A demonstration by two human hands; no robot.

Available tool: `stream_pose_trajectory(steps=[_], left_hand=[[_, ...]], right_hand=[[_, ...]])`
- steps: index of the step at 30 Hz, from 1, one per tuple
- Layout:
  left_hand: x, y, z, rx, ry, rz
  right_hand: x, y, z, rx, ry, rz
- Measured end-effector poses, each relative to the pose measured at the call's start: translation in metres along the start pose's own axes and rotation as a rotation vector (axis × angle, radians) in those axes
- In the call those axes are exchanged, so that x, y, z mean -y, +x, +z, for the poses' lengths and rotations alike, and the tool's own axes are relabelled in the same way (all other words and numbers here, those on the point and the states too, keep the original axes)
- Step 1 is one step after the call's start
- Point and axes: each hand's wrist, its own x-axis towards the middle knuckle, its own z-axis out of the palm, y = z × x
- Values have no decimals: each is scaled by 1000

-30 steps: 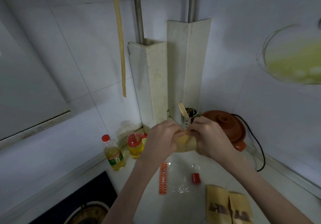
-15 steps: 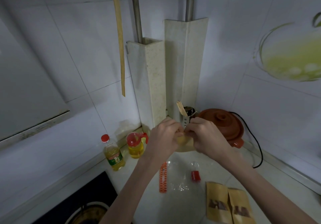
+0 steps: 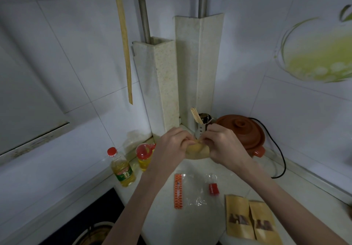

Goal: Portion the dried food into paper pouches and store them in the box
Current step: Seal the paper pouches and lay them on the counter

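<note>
Both hands have stayed raised over the tabletop's back corner, still pinching the same pouch [image 3: 197, 150] between them; little has shifted. Left hand [image 3: 172, 145] and right hand [image 3: 223, 143] have their fingers curled onto the pouch's top edge, knuckles toward the camera. It hangs mouth up, its long axis hard to judge because the hands cover most of it. On the tabletop's near right part lie two filled pouches [image 3: 249, 220] side by side, long axes running front to back. A clear bag [image 3: 196, 191] lies flat mid-tabletop. Two oil bottles [image 3: 122, 168] stand at the left edge.
</note>
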Motion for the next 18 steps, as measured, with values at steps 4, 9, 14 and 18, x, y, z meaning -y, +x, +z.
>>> stream_pose_trajectory(steps=[4,9,14,18], left_hand=[[10,1,1,24,-40,-34],[14,-2,9,65,-40,-37],[9,-3,17,86,6,-30],[12,1,18,9,-5,-42]], right_hand=[[-12,-3,-1,-17,49,31],[-24,-4,-5,113,63,20],[-26,-6,0,89,22,71],[-24,-9,11,-110,206,185]])
